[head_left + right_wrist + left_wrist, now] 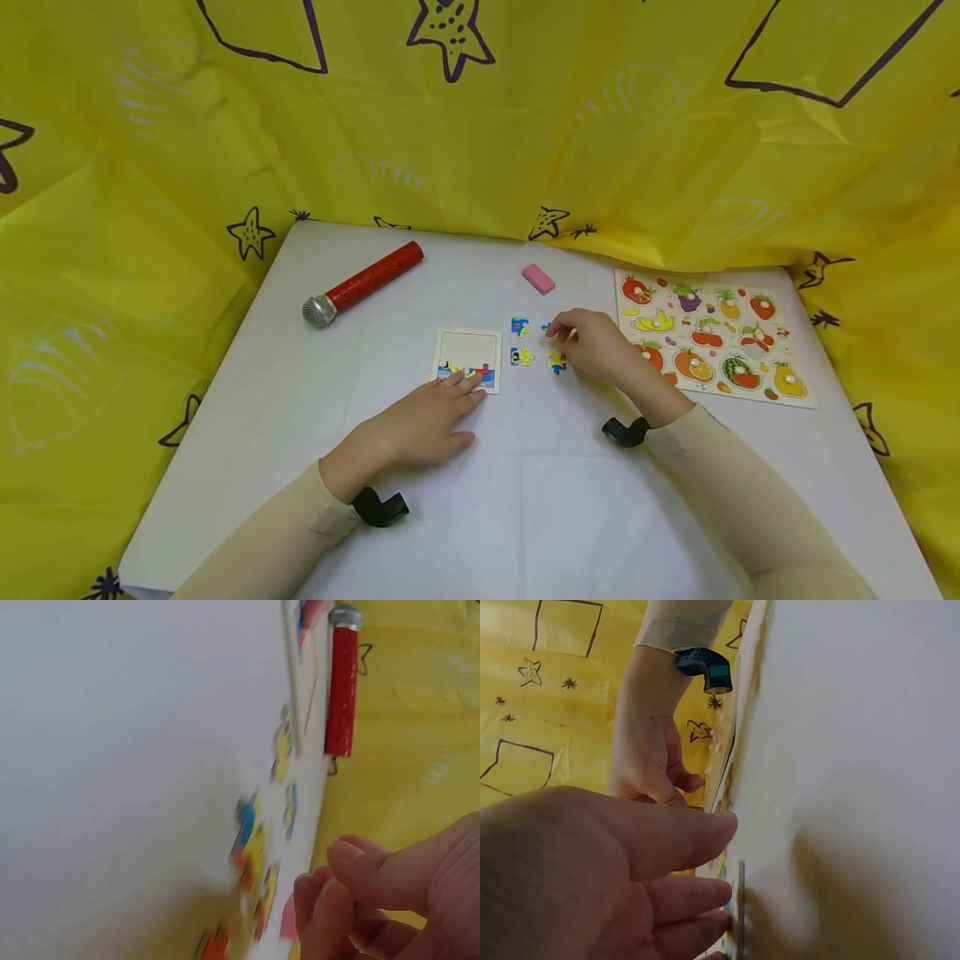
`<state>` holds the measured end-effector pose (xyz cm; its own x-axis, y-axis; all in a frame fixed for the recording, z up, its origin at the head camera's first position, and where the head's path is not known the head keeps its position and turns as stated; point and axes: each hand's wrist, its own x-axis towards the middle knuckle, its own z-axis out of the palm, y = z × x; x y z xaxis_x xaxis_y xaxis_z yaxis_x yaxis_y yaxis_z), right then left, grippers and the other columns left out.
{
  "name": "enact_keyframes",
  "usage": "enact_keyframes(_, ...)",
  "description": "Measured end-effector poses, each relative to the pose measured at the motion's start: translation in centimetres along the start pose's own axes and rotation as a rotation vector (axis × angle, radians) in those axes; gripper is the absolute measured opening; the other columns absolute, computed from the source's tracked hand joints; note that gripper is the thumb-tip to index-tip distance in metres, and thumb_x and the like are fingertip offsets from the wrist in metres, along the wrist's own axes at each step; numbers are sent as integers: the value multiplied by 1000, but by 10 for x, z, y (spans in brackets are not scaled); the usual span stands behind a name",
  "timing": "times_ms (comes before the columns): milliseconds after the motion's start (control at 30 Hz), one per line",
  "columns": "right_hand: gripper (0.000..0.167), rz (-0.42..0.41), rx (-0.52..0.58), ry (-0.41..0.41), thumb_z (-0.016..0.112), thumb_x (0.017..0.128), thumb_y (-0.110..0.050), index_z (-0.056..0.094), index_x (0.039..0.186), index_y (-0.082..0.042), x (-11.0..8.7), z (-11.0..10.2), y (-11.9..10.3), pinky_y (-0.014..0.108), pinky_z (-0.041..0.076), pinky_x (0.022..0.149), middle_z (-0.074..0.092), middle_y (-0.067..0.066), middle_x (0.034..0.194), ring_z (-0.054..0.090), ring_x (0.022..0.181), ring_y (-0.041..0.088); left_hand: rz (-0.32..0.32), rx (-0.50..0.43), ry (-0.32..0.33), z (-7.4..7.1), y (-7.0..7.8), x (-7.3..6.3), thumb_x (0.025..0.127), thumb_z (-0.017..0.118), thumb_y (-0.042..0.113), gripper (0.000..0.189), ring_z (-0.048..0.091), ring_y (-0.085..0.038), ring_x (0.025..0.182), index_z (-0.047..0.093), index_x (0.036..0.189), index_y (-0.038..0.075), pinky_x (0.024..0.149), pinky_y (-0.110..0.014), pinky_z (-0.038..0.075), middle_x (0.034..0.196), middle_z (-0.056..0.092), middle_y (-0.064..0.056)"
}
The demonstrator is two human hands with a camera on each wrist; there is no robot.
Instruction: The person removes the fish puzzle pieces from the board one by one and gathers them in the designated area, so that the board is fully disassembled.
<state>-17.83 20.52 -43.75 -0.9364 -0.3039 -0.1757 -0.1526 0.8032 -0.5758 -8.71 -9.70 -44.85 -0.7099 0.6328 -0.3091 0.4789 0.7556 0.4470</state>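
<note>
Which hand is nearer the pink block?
The right hand: in the head view it is below and right of the pink block; the left hand is farther, fingers on the puzzle tray.

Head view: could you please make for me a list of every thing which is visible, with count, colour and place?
puzzle tray: one, pale, under left fingers
fitted pieces: count partly hidden, blue, yellow and red, tray's near edge
loose pieces: at least four, multicoloured, right of tray
microphone: one, red with silver head, table's far left
block: one, pink, beyond loose pieces
fruit board: one, pale with colourful fruits, table's right
table: one, white, beneath everything
cloth: count unclear, patterned yellow, around table
wrist devices: two, black, at cuffs
sleeves: two, beige, both arms
left hand: one, bare, on tray
right hand: one, bare, at loose pieces
</note>
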Motion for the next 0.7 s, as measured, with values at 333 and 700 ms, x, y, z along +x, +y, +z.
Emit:
enact_keyframes(333,22,-70,274,-88,71,98,1,76,119,-4,24,35,-53,27,59,58,70,11,103,64,64,21,54,-154,158,-13,-17,-4,106,64,20,49,45,-31,159,60,153,5,130,-50,37,164,54,-10)
enact_keyframes(700,23,-72,299,-236,72,100,-4,78,122,-6,40,71,-92,27,61,57,67,7,97,63,56,16,-218,140,224,-25,-50,1,107,65,37,62,23,-47,165,49,163,18,126,-79,20,176,34,-14)
